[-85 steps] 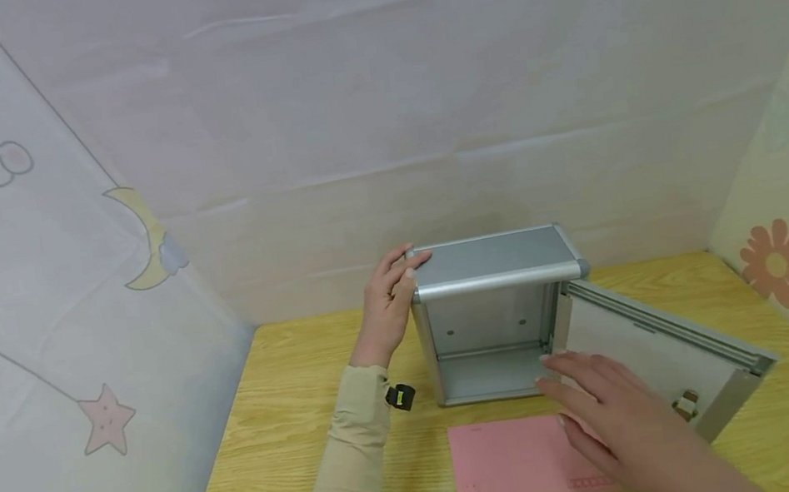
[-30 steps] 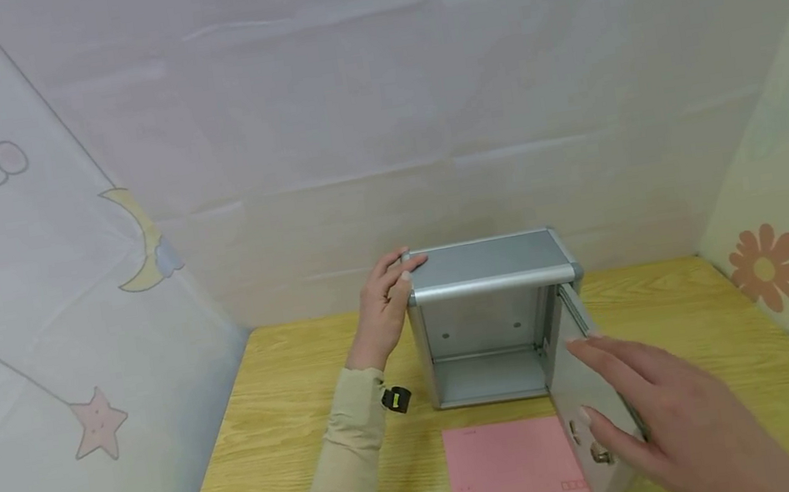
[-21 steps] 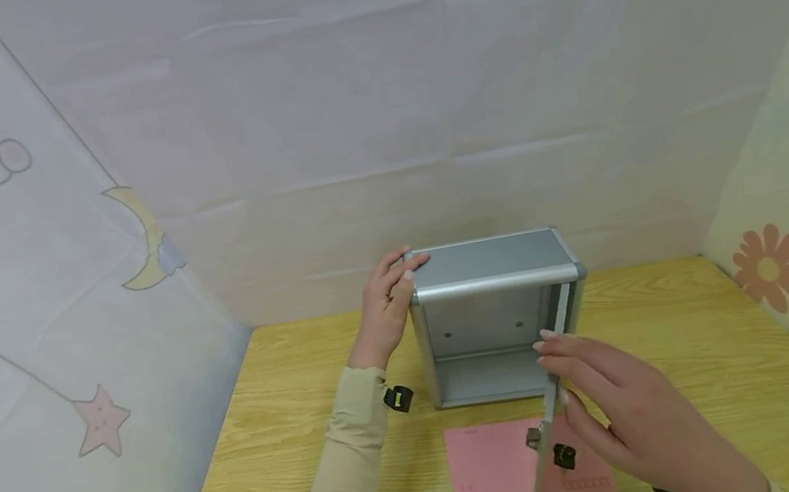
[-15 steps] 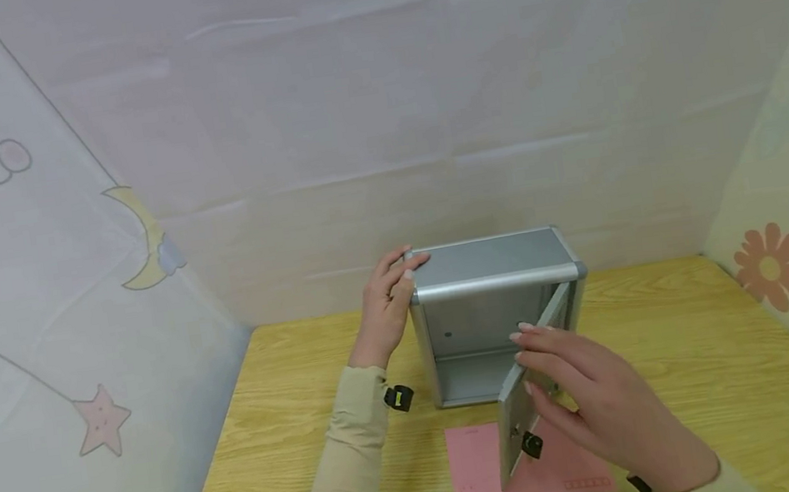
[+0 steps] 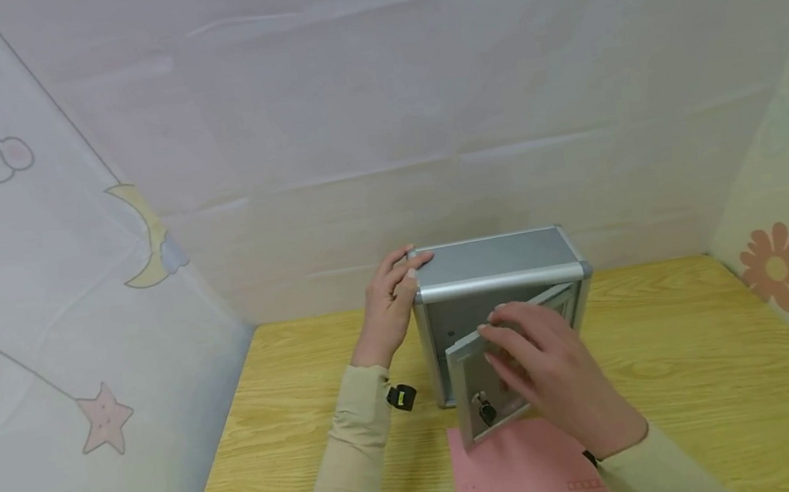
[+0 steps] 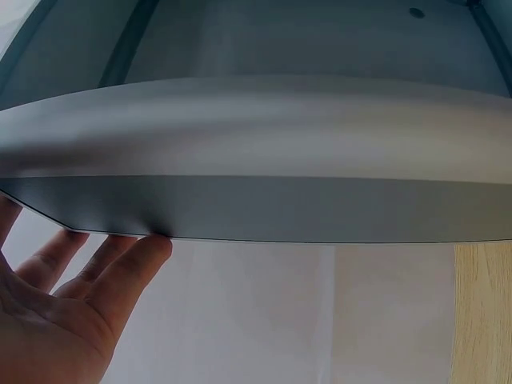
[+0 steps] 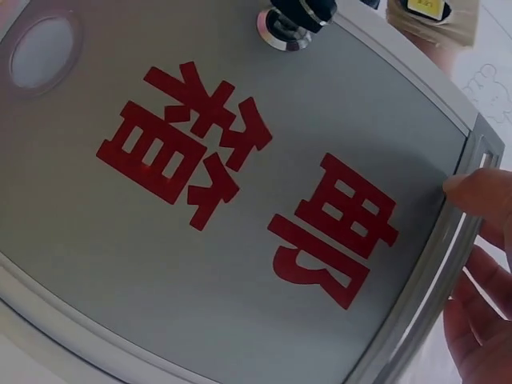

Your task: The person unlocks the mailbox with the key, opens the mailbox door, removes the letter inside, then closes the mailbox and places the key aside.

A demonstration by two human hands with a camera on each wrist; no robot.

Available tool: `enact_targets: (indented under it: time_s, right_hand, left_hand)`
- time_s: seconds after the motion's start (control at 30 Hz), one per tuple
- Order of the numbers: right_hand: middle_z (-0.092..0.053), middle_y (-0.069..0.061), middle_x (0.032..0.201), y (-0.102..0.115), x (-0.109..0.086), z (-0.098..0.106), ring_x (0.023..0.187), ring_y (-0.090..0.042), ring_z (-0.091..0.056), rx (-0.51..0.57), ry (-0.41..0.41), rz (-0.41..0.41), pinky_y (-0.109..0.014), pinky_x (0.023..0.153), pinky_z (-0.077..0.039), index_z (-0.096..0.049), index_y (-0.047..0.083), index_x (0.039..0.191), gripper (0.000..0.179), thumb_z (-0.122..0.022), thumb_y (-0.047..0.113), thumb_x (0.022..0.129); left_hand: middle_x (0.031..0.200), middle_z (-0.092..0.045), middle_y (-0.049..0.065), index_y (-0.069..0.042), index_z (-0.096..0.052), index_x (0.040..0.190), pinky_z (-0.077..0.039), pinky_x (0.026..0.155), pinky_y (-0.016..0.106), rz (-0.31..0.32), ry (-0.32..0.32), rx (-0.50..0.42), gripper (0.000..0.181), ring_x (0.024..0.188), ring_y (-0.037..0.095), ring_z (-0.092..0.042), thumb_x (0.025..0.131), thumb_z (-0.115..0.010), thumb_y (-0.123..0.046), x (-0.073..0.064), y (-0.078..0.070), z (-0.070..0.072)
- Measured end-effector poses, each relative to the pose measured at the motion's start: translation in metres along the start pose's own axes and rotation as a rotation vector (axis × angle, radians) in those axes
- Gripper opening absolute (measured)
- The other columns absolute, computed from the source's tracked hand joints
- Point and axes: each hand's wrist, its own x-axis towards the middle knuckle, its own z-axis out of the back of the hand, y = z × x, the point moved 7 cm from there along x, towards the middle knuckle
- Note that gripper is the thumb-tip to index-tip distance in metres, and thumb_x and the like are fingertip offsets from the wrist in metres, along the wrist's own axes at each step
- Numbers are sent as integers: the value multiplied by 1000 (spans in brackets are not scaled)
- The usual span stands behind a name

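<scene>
A grey metal mailbox (image 5: 494, 255) stands on the table, its door (image 5: 469, 378) partly swung out from the right side. Red characters mark the door's outer face in the right wrist view, near a lock with a black-headed key (image 5: 488, 411). My left hand (image 5: 385, 314) grips the box's top left corner, fingers over the top. With thumb in front and fingers behind, my right hand (image 5: 560, 374) pinches the door's upper edge; the thumb (image 7: 472, 192) shows on its frame. A pink envelope (image 5: 532, 470) lies before the box, overlapped by the door and right hand.
The wooden table (image 5: 292, 378) reaches back to a pale cloth wall (image 5: 346, 118). Patterned side walls rise at left and right, with a star (image 5: 106, 418) and a flower (image 5: 783, 265) printed on them.
The door has swung leftward from wide out at the right to partly across the box's front. My right hand has moved left with it; the left hand keeps its place.
</scene>
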Motion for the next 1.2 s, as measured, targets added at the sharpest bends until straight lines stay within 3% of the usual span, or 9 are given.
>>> enact_targets:
  time_s: [0.33, 0.5, 0.67, 0.9, 1.2]
  right_hand:
    - [-57, -12, 110, -12, 8, -19, 99, -30, -52, -83, 45, 11, -44, 91, -41, -65, 2, 115, 35, -41, 25, 103]
    - [-57, -12, 111, -18, 11, -26, 102, -31, -51, -113, 65, 5, -44, 93, -40, -65, 3, 116, 30, -46, 21, 101]
    - [-56, -13, 111, -22, 14, -30, 101, -32, -50, -140, 66, 3, -45, 92, -39, -65, 3, 114, 26, -51, 19, 99]
    - [-56, -14, 110, -24, 15, -31, 100, -33, -50, -153, 40, 8, -46, 90, -39, -65, 4, 113, 31, -43, 24, 102]
    - [-57, -13, 108, -25, 15, -32, 99, -33, -51, -151, 8, 23, -46, 89, -41, -66, 5, 112, 28, -45, 22, 102]
  left_hand:
    - [142, -41, 20, 1, -59, 129, -39, 95, 56, -2, 1, 12, 34, 130, 40, -37, 100, -41, -2, 0, -1, 0]
    - [142, -41, 20, 0, -59, 129, -39, 95, 56, 5, 4, 16, 35, 131, 40, -37, 99, -41, 0, 0, -1, 0]
    - [143, -40, 19, 0, -58, 130, -39, 95, 56, 15, 6, 6, 35, 132, 39, -36, 100, -40, -2, 0, 0, 0]
    - [143, -40, 19, 0, -59, 130, -39, 95, 56, 10, 4, 3, 35, 132, 39, -35, 100, -40, -2, 1, 0, 0]
    - [144, -39, 18, 0, -58, 130, -39, 94, 57, 27, 6, -2, 35, 132, 39, -34, 100, -40, -2, 0, 1, 0]
